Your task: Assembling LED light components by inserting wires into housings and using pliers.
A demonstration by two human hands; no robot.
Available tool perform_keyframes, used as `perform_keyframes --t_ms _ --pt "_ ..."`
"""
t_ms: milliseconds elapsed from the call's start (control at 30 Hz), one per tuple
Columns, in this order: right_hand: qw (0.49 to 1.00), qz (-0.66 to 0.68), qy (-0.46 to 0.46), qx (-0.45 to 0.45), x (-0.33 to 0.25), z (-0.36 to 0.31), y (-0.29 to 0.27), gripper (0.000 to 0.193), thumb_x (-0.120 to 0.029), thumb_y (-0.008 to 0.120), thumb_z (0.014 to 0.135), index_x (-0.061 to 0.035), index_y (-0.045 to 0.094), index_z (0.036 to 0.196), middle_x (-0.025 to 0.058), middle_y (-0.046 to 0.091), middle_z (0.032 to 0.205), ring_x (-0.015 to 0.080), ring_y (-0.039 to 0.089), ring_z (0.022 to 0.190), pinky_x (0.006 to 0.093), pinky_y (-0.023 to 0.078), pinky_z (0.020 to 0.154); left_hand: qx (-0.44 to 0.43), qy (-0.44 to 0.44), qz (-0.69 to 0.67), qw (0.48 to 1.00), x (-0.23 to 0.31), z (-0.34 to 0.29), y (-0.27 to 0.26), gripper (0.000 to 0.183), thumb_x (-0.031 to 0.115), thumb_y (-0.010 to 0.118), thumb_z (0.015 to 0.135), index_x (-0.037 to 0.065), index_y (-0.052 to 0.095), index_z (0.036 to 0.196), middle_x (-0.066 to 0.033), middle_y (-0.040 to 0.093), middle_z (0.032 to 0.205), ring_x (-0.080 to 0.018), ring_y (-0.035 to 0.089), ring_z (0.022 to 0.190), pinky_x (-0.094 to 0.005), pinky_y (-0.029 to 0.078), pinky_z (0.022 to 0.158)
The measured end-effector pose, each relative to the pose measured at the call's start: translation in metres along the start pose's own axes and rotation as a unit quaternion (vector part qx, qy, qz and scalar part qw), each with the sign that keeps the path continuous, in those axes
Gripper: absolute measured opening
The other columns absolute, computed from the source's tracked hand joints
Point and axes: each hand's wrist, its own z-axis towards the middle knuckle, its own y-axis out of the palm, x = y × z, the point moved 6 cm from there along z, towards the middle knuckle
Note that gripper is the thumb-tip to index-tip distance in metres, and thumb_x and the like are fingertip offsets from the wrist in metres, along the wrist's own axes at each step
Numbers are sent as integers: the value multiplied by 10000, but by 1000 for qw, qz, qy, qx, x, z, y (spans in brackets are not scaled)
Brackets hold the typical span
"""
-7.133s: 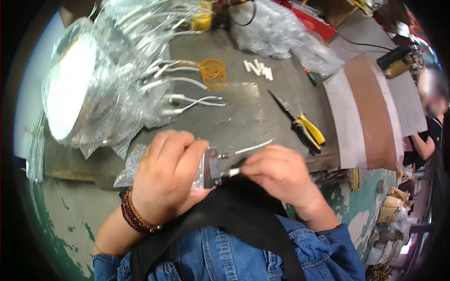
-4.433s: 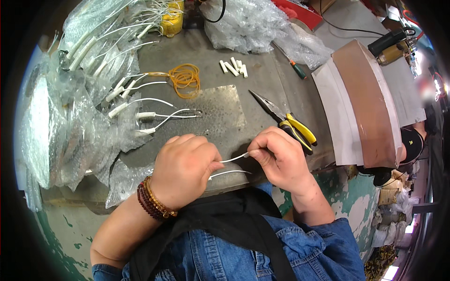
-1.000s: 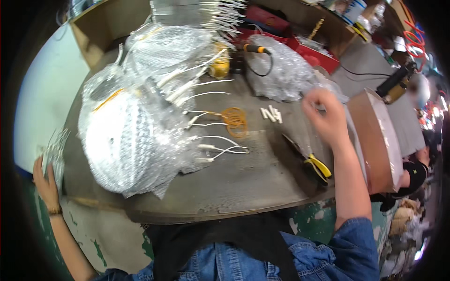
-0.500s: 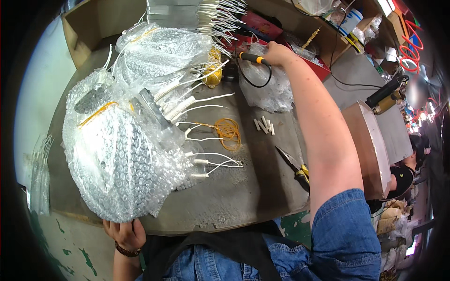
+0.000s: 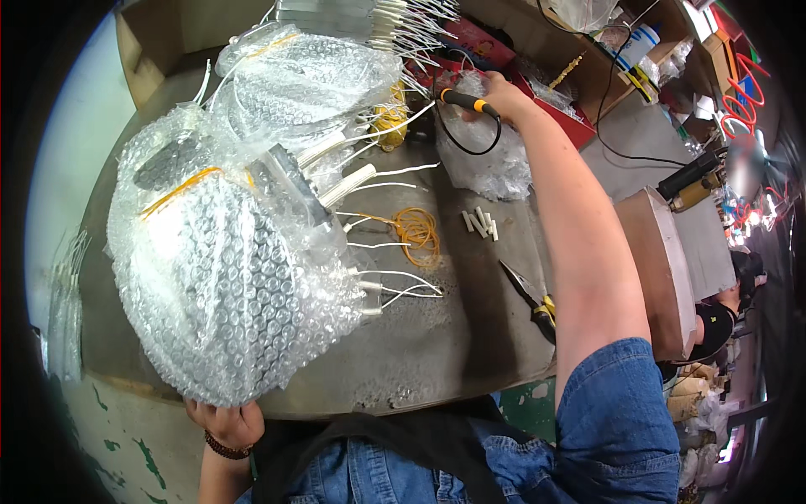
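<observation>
My right hand (image 5: 506, 91) reaches far across the bench and is closed on a tool with a black and orange handle (image 5: 464, 101). A black cable (image 5: 470, 149) loops down from the tool over a clear plastic bag (image 5: 491, 164). My left hand (image 5: 225, 422) is at the bench's near edge, its fingers curled up on the lower rim of a large bubble-wrap bundle (image 5: 227, 277). White-wired metal parts (image 5: 388, 287) stick out of the bundle's right side.
Orange rubber bands (image 5: 416, 232), small white tubes (image 5: 480, 223) and yellow-handled pliers (image 5: 534, 299) lie on the grey bench (image 5: 437, 353). A second bubble-wrap bundle (image 5: 311, 76) sits behind. A brown metal block (image 5: 663, 260) stands to the right, with a co-worker (image 5: 720, 321) beyond it.
My right arm has stretched farther back and taken hold of the tool's handle. My left hand came from the far left to the bundle's lower edge.
</observation>
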Motion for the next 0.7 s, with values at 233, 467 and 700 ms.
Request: perform_keyframes --t_ms 233,467,700 --pt "990 83 -1 114 9 -48 -19 1144 -418 842 618 -29 298 1546 264 601 1346 369 585 1266 402 477 1039 10 -13 -35 999 5 19 -8 224 142 545 906 -22 670 993 -243 640 1022 -469 557 913 -534 432 812" --pt "875 428 -13 226 75 -124 -33 1040 -191 853 642 35 325 1509 175 613 1299 279 626 1145 370 481 1004 -26 -19 -121 992 6 27 -12 109 35 667 767 28 671 876 -156 659 889 -365 607 772 -421 489 695" --pt "662 728 -175 -18 -6 -288 -13 983 -152 897 677 -20 353 1486 112 598 1292 216 612 1162 391 499 1015 -230 4 -477 848 106 121 -12 389 81 799 704 24 672 1067 -79 679 899 -210 628 745 -318 510 716"
